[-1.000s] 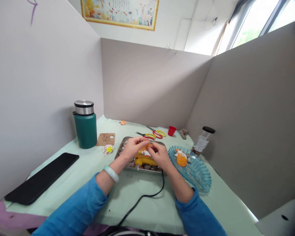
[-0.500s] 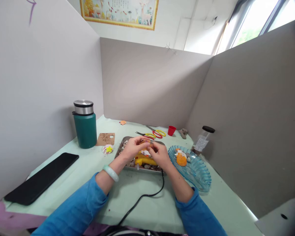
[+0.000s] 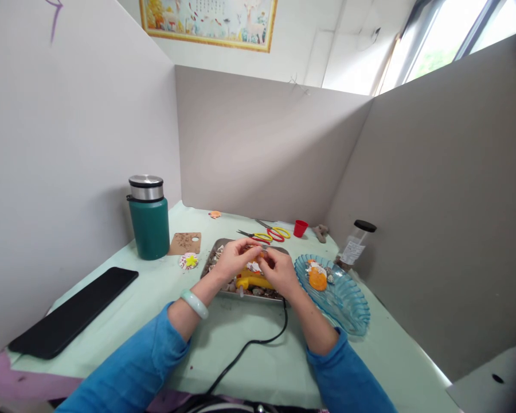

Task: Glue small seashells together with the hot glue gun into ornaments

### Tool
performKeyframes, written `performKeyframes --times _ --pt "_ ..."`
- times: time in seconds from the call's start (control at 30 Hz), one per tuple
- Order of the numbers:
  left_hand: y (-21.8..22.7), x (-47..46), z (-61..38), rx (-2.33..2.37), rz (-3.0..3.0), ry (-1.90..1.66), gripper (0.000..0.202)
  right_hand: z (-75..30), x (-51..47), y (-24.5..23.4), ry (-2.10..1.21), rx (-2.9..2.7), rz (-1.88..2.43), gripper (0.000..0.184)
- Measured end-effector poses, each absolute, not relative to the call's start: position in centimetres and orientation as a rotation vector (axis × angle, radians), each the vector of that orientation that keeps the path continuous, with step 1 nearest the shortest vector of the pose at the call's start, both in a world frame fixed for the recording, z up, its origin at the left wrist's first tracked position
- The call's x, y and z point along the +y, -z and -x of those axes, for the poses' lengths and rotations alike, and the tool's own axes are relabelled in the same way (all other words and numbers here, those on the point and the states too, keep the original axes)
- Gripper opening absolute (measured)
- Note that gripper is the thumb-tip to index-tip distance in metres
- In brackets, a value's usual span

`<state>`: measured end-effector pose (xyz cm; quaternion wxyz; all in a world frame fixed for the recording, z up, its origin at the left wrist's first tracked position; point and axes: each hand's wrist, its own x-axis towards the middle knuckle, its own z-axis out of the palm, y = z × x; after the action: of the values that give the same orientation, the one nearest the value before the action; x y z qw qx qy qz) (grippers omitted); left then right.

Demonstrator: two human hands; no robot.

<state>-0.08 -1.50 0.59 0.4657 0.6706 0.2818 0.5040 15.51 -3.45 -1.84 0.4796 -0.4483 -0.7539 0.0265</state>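
Observation:
Both my hands meet above a metal tray [image 3: 207, 269] in the middle of the table. My left hand [image 3: 237, 258] and my right hand [image 3: 279, 271] pinch a small orange piece [image 3: 261, 253] between their fingertips; the fingers cover most of it, so its exact kind is hidden. Under the hands, a yellow hot glue gun [image 3: 253, 280] lies across the tray, its clear nozzle at the left. Small stones and shell-like bits [image 3: 258, 292] fill the tray around it. A black cord [image 3: 251, 342] runs from the tray's right side toward me.
Right of the tray is a blue scalloped plate [image 3: 348, 310] with orange and white pieces [image 3: 317, 278]. Scissors [image 3: 275, 233], a red cup [image 3: 300, 229] and a black-lidded jar [image 3: 356, 246] stand behind. Leftward are a green bottle [image 3: 149, 226], a brown card [image 3: 184, 244], a yellow-flowered disc [image 3: 189, 261] and a black slab [image 3: 75, 312].
My fingers have shifted slightly around the orange piece, and less of it shows now. Everything else stays in place.

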Motion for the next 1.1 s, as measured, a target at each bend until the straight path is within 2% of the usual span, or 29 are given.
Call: performKeyframes --times 0.4,0.7,1.1 --pt "-0.61 -1.6 0.18 0.693 -1.629 -1.262 0.028 -15.29 -3.87 1.36 -0.043 -1.846 1.092 0.028" --pt "-0.15 -1.02 0.11 0.642 -1.602 -1.218 0.034 -15.36 -3.41 1.79 -0.232 -1.756 1.092 0.028" --pt "-0.35 -1.1 0.3 0.644 -1.531 -1.237 0.031 -15.41 -3.59 1.65 -0.33 -1.776 1.084 0.031"
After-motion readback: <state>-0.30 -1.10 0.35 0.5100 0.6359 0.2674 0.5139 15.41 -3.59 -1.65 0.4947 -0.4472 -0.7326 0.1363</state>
